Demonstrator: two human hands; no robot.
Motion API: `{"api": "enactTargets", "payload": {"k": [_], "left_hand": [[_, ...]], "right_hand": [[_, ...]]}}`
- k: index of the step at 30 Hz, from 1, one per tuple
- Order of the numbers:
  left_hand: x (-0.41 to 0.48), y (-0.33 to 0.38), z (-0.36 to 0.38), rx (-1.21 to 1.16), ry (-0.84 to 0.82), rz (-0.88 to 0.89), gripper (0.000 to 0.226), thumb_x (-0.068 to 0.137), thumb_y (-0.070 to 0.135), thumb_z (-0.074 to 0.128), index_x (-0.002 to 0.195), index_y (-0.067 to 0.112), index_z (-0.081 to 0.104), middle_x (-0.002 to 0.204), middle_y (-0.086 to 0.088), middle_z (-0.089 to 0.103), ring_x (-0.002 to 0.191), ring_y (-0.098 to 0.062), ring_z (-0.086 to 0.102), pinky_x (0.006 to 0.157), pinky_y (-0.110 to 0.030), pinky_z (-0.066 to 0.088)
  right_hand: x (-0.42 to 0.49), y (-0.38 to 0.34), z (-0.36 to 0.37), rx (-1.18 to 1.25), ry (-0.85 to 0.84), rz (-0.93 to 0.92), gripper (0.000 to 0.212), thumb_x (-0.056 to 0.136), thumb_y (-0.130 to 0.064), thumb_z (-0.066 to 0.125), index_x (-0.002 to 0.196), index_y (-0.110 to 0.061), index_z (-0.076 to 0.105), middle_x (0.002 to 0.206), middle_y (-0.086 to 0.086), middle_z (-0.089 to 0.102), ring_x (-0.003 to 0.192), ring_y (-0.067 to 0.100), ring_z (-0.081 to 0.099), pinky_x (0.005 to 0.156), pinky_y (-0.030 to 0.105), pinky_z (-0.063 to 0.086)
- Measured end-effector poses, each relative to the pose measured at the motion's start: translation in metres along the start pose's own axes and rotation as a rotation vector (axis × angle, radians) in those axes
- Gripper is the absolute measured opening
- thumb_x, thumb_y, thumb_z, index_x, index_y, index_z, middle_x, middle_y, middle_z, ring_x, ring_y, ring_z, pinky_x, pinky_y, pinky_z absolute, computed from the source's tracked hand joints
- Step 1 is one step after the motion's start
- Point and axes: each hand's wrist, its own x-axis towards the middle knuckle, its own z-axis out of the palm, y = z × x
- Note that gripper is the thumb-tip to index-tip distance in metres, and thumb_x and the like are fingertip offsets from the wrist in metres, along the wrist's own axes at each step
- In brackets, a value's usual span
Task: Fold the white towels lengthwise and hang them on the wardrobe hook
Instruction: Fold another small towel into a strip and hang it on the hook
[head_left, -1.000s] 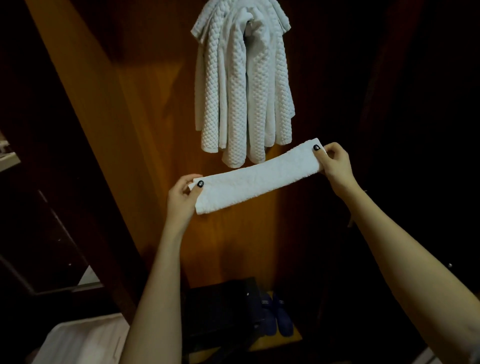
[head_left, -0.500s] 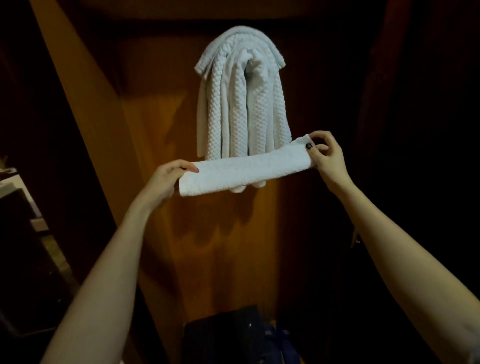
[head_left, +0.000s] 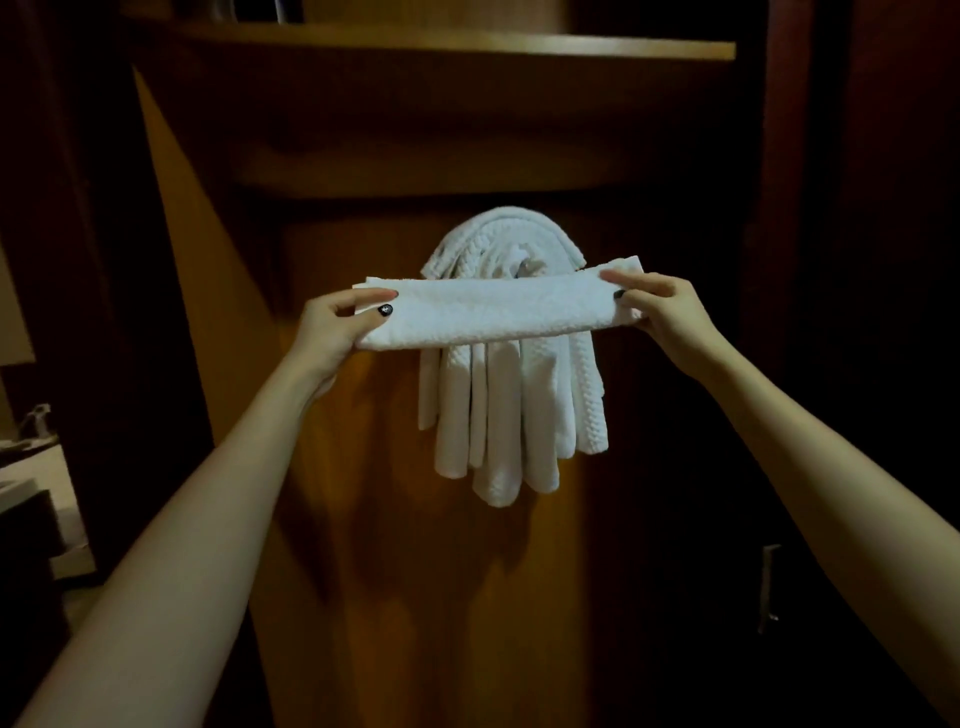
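Head view: folded towel (head_left: 493, 314) spans horizontally between left hand (head_left: 335, 327) and right hand (head_left: 662, 312), each pinching one end, in front of hung towels (head_left: 511, 415) against wardrobe panel (head_left: 374, 519).

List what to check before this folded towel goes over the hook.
1. Fold: the folded towel forms one narrow lengthwise strip: ok.
2. Left grip: the left hand pinches its left end: ok.
3. Right grip: the right hand pinches its right end: ok.
4. Height: strip lifted above the top of the hung towels: not ok, it crosses in front of them below their top.
5. Free room on the hook: cannot tell, the hung towels cover it.
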Motion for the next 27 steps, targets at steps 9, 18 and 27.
{"api": "enactTargets", "payload": {"k": [9,18,27], "left_hand": [[0.088,0.007,0.008,0.045,0.089,0.203,0.021,0.086,0.011,0.068,0.096,0.029,0.074,0.111,0.0,0.067,0.103,-0.012,0.061,0.074,-0.018,0.049],[0.196,-0.018,0.02,-0.066,0.18,0.357,0.018,0.086,0.008,0.067,0.092,0.024,0.072,0.104,0.002,0.069,0.114,-0.02,0.06,0.099,-0.036,0.046],[0.248,-0.052,0.039,-0.012,0.219,0.438,0.025,0.088,0.013,0.066,0.091,0.036,0.072,0.103,0.02,0.068,0.104,0.003,0.062,0.079,-0.012,0.049]], "right_hand": [[0.096,-0.011,0.0,0.009,0.056,-0.148,0.047,0.09,0.009,0.052,0.136,0.001,0.051,0.13,0.007,0.055,0.1,0.005,0.061,0.076,0.016,0.054],[0.221,-0.003,-0.004,0.087,0.005,-0.215,0.043,0.09,0.003,0.057,0.132,-0.004,0.056,0.123,0.004,0.062,0.094,0.004,0.066,0.077,0.016,0.052],[0.292,0.054,0.001,0.158,-0.001,-0.249,0.042,0.088,0.003,0.058,0.107,-0.033,0.07,0.119,-0.004,0.063,0.105,0.008,0.066,0.081,0.018,0.054]]}}
